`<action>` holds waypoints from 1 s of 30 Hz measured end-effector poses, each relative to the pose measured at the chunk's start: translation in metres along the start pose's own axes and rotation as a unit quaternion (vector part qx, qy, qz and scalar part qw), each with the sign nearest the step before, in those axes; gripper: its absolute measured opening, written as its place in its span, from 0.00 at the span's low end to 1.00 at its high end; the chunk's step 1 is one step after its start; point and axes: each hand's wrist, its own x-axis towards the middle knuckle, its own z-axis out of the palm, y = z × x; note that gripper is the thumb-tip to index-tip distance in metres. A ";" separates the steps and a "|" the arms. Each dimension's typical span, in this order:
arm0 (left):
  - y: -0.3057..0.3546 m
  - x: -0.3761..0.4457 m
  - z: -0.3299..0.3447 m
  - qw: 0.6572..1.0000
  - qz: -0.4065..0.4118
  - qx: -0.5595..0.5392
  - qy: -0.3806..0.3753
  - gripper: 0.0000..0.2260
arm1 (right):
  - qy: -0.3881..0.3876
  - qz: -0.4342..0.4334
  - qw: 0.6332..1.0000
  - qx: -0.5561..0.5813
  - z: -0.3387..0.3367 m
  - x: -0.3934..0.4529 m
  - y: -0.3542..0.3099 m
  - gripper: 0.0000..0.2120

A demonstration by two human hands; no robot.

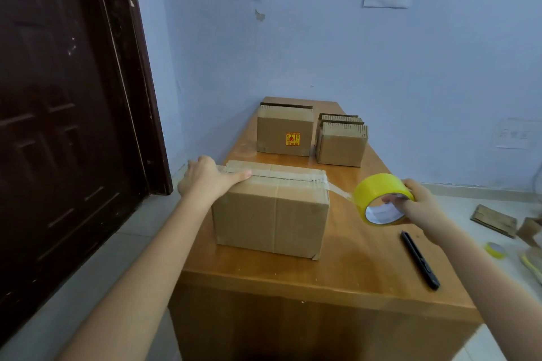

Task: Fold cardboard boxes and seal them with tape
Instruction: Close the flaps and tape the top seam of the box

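The left hand [205, 179] pressed flat on the light, stiff cardboard box [271, 208]; the right hand [422, 205] gripped the tape roll [381, 199] through its core, film taut.

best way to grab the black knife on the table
Pinch the knife across its narrow middle from above. It lies flat on the table, long and thin, pointing away from the edge, with bare wood on both sides for fingers. The right hand is nearest but holds the tape roll.

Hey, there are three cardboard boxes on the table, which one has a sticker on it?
The brown cardboard box at the far left: its front bears a red-and-yellow sticker. The far right box and the near taped box show plain fronts.
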 end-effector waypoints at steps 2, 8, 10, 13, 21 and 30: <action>-0.003 0.003 0.002 0.996 -0.019 -0.083 -0.037 0.44 | 0.006 0.010 1.000 0.001 -0.003 0.001 0.000 0.06; 0.001 -0.001 0.012 0.983 0.001 -0.183 -0.008 0.32 | 0.022 0.019 0.999 0.024 -0.013 -0.002 -0.004 0.01; 0.000 -0.003 0.015 0.986 0.007 -0.164 0.023 0.24 | 0.018 0.023 0.999 0.012 -0.013 -0.001 -0.002 0.01; -0.001 -0.002 0.014 0.990 0.018 -0.125 0.062 0.12 | 0.019 0.040 0.999 -0.008 -0.006 -0.001 0.002 0.05; -0.008 0.010 0.017 0.950 -0.010 -0.313 -0.024 0.09 | 0.006 0.056 0.996 -0.068 0.018 0.002 0.024 0.09; -0.011 0.005 0.018 0.836 -0.135 -0.520 -0.116 0.04 | -0.035 0.011 0.990 -0.134 0.030 -0.005 0.031 0.11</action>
